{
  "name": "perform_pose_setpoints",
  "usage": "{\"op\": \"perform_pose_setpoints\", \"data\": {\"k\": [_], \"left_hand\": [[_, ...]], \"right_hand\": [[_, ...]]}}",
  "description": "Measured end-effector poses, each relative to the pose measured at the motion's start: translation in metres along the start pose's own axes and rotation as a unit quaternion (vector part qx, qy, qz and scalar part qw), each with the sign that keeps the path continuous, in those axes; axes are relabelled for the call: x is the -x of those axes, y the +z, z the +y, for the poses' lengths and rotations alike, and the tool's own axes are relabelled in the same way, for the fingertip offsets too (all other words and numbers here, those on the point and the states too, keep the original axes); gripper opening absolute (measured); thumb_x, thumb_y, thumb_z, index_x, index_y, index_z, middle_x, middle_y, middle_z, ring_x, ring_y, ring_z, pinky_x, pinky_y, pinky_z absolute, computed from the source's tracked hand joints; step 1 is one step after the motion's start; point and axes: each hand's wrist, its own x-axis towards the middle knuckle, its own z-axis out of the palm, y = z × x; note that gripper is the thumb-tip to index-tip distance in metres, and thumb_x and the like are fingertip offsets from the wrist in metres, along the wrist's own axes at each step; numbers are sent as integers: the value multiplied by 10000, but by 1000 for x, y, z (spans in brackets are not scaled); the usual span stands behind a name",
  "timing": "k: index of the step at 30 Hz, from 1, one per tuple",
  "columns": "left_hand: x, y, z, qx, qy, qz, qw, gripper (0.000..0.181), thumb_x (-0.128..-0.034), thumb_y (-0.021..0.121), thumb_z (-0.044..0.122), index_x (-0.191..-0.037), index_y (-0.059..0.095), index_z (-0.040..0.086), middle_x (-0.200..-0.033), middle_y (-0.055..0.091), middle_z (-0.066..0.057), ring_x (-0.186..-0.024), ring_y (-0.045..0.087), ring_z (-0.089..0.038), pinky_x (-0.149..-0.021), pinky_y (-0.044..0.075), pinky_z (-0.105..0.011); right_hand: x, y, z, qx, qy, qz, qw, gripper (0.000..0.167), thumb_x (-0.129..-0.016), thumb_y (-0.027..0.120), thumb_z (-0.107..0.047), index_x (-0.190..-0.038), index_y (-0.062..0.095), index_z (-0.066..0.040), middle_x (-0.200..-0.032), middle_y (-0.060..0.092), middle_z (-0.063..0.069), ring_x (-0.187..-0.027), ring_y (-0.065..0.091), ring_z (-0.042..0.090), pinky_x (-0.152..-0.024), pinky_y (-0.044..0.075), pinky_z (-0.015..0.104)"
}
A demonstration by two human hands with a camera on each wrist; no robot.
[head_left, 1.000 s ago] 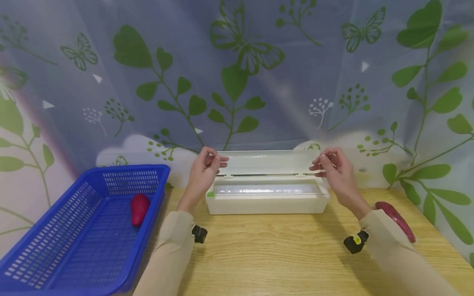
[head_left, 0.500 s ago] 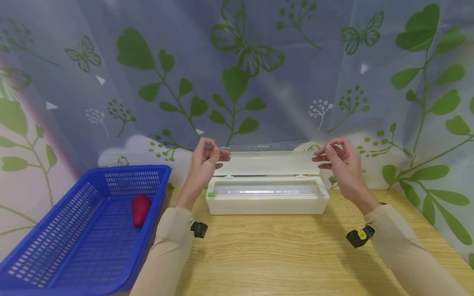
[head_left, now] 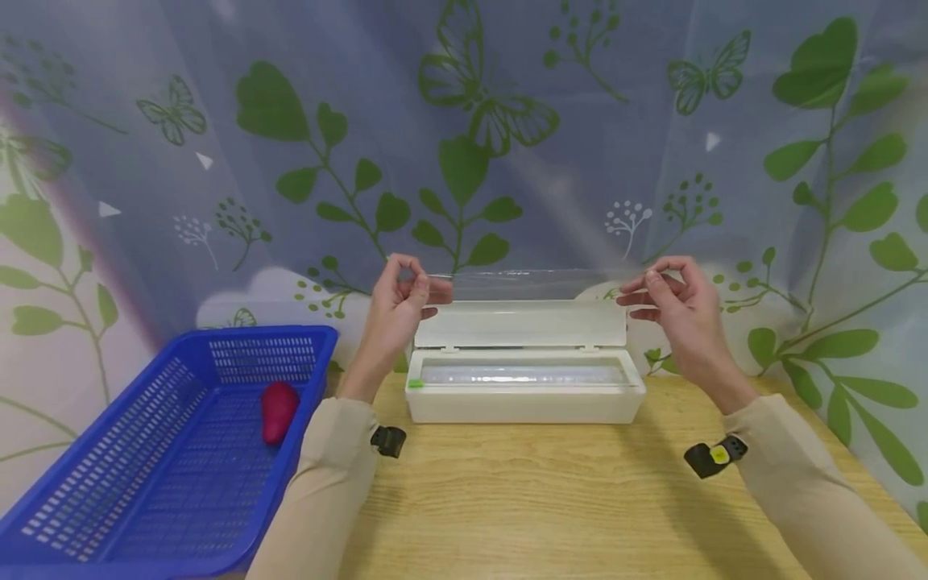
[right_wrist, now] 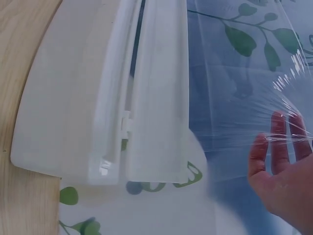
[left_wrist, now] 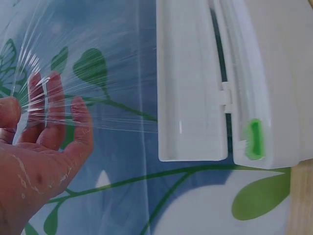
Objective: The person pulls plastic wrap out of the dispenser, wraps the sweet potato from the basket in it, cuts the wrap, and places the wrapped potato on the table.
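Observation:
A long white cling film dispenser point(head_left: 522, 409) stands at the back of the table, its lid point(head_left: 520, 324) tipped up and back. A clear film roll point(head_left: 518, 374) lies inside. From it a sheet of cling film point(head_left: 525, 283) stretches up and away, behind the raised lid. My left hand point(head_left: 399, 306) pinches one corner between thumb and forefinger, other fingers extended. The opposite corner is pinched in my right hand point(head_left: 681, 314). In the left wrist view the cling film point(left_wrist: 112, 110) gathers in creases towards the fingertips. A green slider point(left_wrist: 254, 139) sits at the dispenser's left end.
At left stands a blue plastic basket point(head_left: 206, 338) holding a dark red, pear-shaped item point(head_left: 279, 412). A wooden table point(head_left: 536, 499) lies in front of the dispenser. Close behind it hangs a patterned cloth point(head_left: 565, 201).
Both hands have risen and moved slightly apart, drawing the cling film higher above the lid. My right forearm now covers the long red item seen earlier on the table at right.

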Motion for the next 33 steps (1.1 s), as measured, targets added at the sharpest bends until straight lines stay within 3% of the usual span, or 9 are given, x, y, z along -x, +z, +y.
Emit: {"op": "perform_pose_setpoints", "data": {"k": [10, 14, 18, 21, 25, 33], "left_hand": [[-3, 0, 16, 61, 155, 95, 9998, 90, -1094, 441, 185, -1014, 434, 227, -1113, 760, -136, -993, 750, -195, -942, 561, -494], [-3, 1, 21, 100, 264, 93, 9996, 88, -1094, 441, 178, -1015, 439, 215, -1097, 761, -127, -1027, 744, -295, -934, 563, -491], [-5, 0, 27, 97, 355, 57, 9993, 73, -1096, 435, 188, -1026, 439, 207, -1155, 730, -218, -1067, 724, -360, -917, 567, -450], [-6, 0, 31, 69, 396, 45, 9992, 64, -1097, 432, 196, -1035, 439, 209, -1163, 726, -226, -1033, 742, -293, -927, 563, -484], [-6, -1, 35, 65, 420, 67, 9991, 62, -1098, 432, 195, -1043, 444, 219, -1113, 758, -138, -988, 752, -200, -955, 557, -520], [-5, -2, 45, 42, 563, 99, 9984, 65, -1100, 421, 195, -1044, 436, 224, -1096, 769, -75, -1006, 749, -188, -957, 557, -454]], "right_hand": [[-3, 3, -15, -117, -193, 16, 9997, 135, -1050, 557, -179, -1147, 509, -100, -977, 763, 18, -887, 760, 154, -764, 612, 250], [-5, 4, -21, -171, -270, 11, 9995, 130, -1049, 559, -177, -1140, 514, -96, -980, 759, 26, -891, 759, 162, -766, 611, 255], [-6, 5, -26, -222, -348, 9, 9991, 128, -1047, 561, -170, -1136, 515, -90, -980, 757, 34, -887, 758, 164, -768, 612, 255], [-7, 5, -30, -246, -375, 15, 9990, 131, -1046, 563, -163, -1138, 516, -83, -977, 759, 39, -884, 758, 166, -768, 614, 256], [-8, 6, -35, -282, -372, 38, 9989, 133, -1043, 566, -157, -1140, 517, -79, -971, 761, 43, -880, 757, 173, -771, 615, 263], [-8, 10, -47, -304, -572, 34, 9979, 130, -1041, 567, -156, -1129, 524, -70, -963, 763, 57, -870, 755, 184, -773, 614, 264]]}}
